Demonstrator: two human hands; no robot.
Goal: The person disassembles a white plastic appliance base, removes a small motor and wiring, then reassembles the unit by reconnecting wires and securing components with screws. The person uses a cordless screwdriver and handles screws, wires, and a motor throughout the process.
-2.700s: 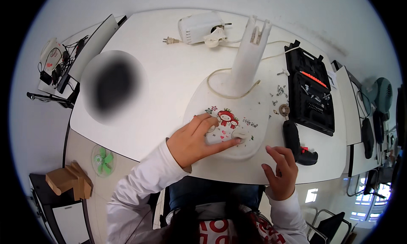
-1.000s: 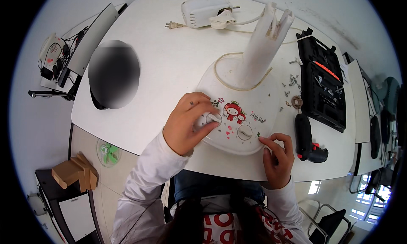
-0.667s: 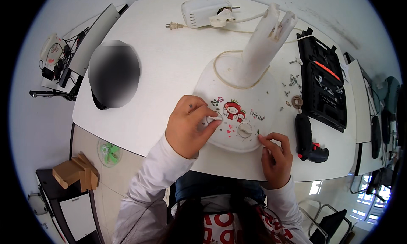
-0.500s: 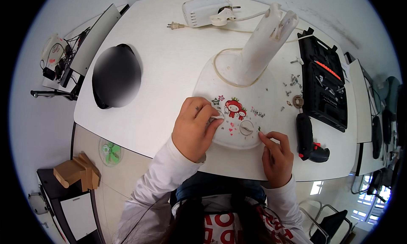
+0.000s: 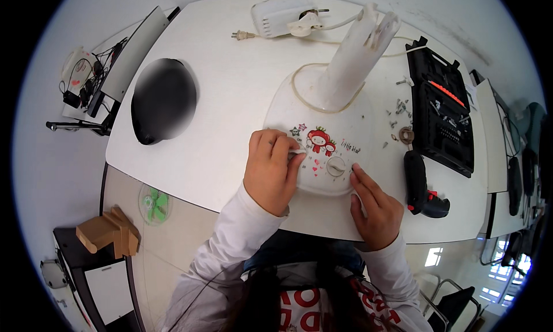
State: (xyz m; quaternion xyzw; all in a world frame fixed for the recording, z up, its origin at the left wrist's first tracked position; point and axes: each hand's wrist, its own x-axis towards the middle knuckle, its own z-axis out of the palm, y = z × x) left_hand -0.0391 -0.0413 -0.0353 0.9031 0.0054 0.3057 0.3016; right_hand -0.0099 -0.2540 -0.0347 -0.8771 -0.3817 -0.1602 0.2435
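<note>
A white appliance base [image 5: 279, 114], like a small fan stand, lies on the table with its upright post [image 5: 352, 64] rising at the far side. Red cartoon figures [image 5: 320, 140] decorate its top. At the base's left, my left hand [image 5: 269, 172] pinches a pale dial knob [image 5: 297, 151], mostly covered by the fingers. A second round knob [image 5: 336, 167] sits uncovered to the right of it. My right hand [image 5: 378, 212] rests by the base's near right edge, fingers stretched out and thumb apart, with the index fingertip at the rim. Nothing is held in it.
To the right stand a black cordless screwdriver [image 5: 416, 179], loose screws [image 5: 401, 108] and an open black tool case [image 5: 442, 119]. A white housing [image 5: 276, 16] with cord and plug lies at the back. A black round object [image 5: 164, 101] lies left. Cardboard [image 5: 109, 234] is lower left.
My right hand's fingers have straightened and its palm has shifted slightly right. My left hand keeps its pinch on the knob. The whole view has shifted a little.
</note>
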